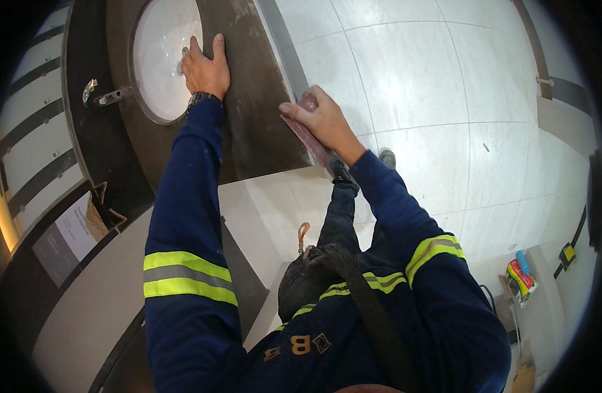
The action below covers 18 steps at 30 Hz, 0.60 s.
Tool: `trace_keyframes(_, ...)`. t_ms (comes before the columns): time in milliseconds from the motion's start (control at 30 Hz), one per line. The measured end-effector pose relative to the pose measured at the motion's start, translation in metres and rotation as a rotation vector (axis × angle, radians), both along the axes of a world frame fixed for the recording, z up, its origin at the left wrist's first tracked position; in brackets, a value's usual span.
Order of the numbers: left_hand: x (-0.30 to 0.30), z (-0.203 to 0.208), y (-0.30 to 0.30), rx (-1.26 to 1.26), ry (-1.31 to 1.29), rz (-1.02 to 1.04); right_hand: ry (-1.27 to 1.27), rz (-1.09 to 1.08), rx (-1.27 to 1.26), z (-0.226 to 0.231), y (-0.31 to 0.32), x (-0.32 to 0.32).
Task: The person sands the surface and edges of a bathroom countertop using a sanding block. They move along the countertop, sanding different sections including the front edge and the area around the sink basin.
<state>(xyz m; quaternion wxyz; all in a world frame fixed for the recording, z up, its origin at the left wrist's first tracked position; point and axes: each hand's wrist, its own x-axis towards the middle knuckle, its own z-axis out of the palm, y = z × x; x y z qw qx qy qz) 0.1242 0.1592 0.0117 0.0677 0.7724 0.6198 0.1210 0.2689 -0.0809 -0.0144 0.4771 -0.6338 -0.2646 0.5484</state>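
My left hand (209,71) rests with its fingers spread at the rim of a white oval basin (158,65), which is set into a dark brown countertop (252,124). Its palm is on the counter and the fingertips reach over the bowl. A dark watch is on that wrist. In my right hand (327,124) is a long, narrow, reddish-purple sanding block (307,139), gripped by a rounded knob. The block lies along the counter's right edge, which has pale dust on it. Its underside is hidden.
A chrome tap (109,97) stands left of the basin. An open box (84,226) sits at the lower left. My shoe (387,158) is on pale floor tiles (419,78). Several small items, including a colourful packet (521,283), lie at the lower right near a yellow-and-black object (567,255).
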Motion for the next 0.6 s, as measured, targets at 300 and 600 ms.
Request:
trace_keyframes(300, -0.001, -0.002, 0.003, -0.005, 0.002, -0.01, -0.091, -0.022, -0.061, -0.008, -0.046, -0.013)
trace_keyframes(600, -0.001, 0.002, 0.001, -0.031, -0.01, 0.003, 0.076, 0.002, -0.214, -0.02, -0.181, -0.032)
